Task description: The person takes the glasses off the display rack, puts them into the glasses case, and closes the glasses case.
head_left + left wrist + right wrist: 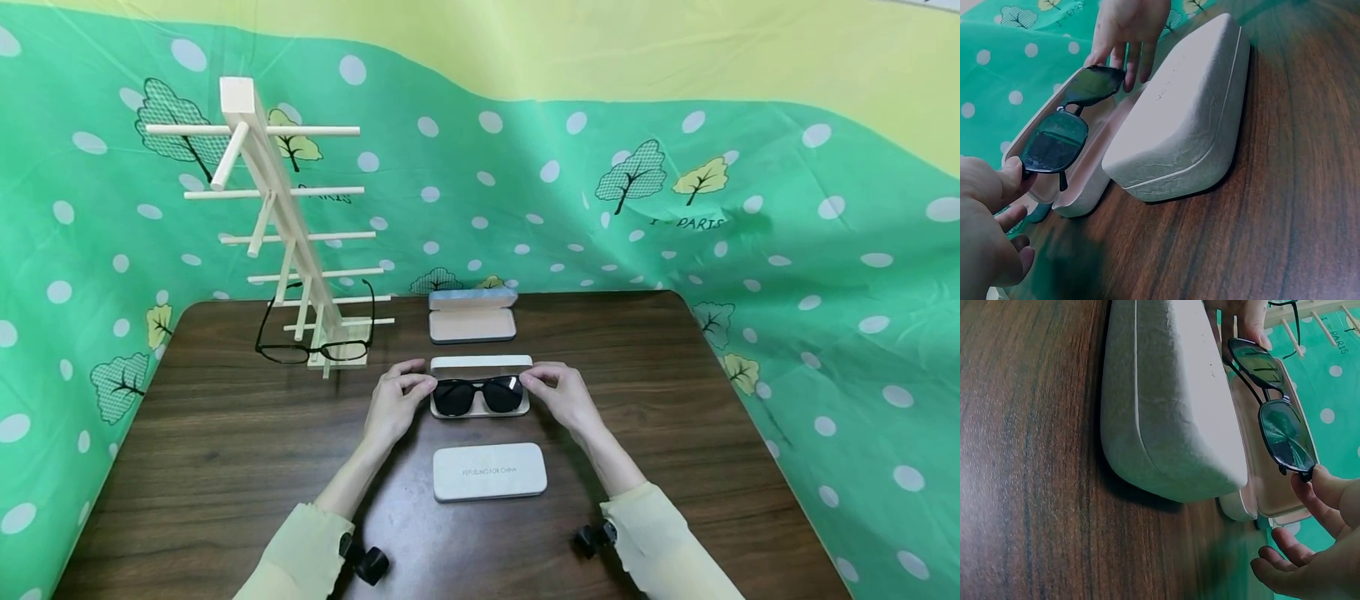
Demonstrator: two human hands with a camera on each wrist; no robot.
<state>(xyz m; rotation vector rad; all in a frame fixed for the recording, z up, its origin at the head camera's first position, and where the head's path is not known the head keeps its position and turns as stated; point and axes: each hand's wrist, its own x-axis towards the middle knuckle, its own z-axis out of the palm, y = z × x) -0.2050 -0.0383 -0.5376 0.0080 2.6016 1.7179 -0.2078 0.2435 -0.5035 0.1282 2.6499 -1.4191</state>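
Over the middle open case [480,364] sit the dark sunglasses [480,393], folded, lenses facing the person, held level across the tray and either just above its lining or barely touching it; the wrist views do not settle which. The left hand [395,402] pinches the frame's left end between thumb and fingertips, and the right hand [564,396] pinches the right end the same way, its remaining fingers loosely spread. Both hands hold only the sunglasses.

Judging from this, the step in hand is the seating of the sunglasses in that case, or their lifting out of it; the frames cannot say which. If they go in, the next move calls for lowering both ends evenly so the frame settles flat inside the rim, then letting go and folding the lid over. If they come out, an even lift clear of the rim.

Just in front of the open case, nearer the person, lies a closed pale case [490,472] with small lettering on its lid. Behind it stands another open case [472,317]. To the left a wooden rack [281,218] with horizontal pegs carries black-rimmed spectacles [315,337] on its lowest rungs. All rest on the dark wood counter [225,450], with green dotted cloth [825,275] around it
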